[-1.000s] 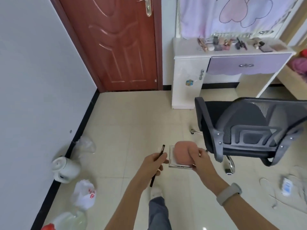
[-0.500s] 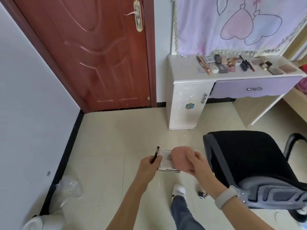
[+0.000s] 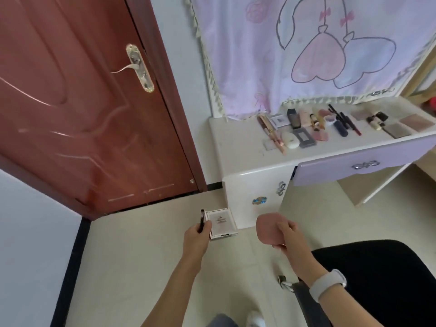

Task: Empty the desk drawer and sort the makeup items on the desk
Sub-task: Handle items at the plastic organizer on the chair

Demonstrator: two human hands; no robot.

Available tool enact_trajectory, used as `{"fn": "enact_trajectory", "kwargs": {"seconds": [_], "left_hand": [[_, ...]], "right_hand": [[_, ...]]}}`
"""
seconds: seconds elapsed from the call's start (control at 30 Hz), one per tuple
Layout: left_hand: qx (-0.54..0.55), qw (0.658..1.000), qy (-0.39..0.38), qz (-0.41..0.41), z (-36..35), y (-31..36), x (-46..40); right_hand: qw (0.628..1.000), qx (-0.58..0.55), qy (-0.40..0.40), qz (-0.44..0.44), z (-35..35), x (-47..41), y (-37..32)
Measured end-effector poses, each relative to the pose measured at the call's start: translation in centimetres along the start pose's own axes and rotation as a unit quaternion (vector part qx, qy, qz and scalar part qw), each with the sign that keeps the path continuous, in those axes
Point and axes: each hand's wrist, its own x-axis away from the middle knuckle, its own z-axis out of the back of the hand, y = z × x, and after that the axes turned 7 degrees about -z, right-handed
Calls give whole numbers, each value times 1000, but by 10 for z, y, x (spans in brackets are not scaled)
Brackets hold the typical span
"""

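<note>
- Pink and rounded, the powder puff (image 3: 267, 228) is being pinched at its right edge by the right hand (image 3: 286, 234), thumb on its face and the other fingers curled behind it.
- The left hand (image 3: 197, 236) is gripping two things at once: a square compact (image 3: 221, 223) with a pale lid bearing small print, and a thin black pencil (image 3: 202, 220) standing upright against the thumb; what kind of pencil it is cannot be told at this size.
- Both hands are hovering over the tiled floor (image 3: 141, 256), well apart from each other and just in front of the white desk (image 3: 238, 138).
- The desk's lilac drawer (image 3: 354, 166) is sitting slightly proud of the frame; whether anything is lying inside is hidden.
- On the desk top, makeup items (image 3: 318, 123) are lying in loose rows: tubes, small bottles, flat palettes, pencils and a white oval case.
- A white wristband (image 3: 326, 285) is sitting on the right wrist, above the black chair seat (image 3: 377, 279).
- A reddish wooden door (image 3: 82, 102) is standing closed to the left of the desk, and a curtain with heart shapes (image 3: 318, 55) is hanging behind it.
</note>
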Motion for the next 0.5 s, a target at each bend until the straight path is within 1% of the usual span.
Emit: {"fn": "enact_trajectory", "kwargs": {"seconds": [0.17, 0.33, 0.43, 0.5], "left_hand": [[0, 1000, -20, 4, -52, 40, -81], [-19, 998, -67, -4, -100, 80, -170], [-34, 995, -92, -18, -118, 102, -218], [-43, 994, -96, -22, -125, 116, -245]], "right_hand": [[997, -46, 60, -9, 10, -69, -50], [994, -63, 85, 3, 7, -133, -94], [994, -60, 92, 3, -8, -162, -121], [995, -49, 92, 2, -18, -176, -139]]}}
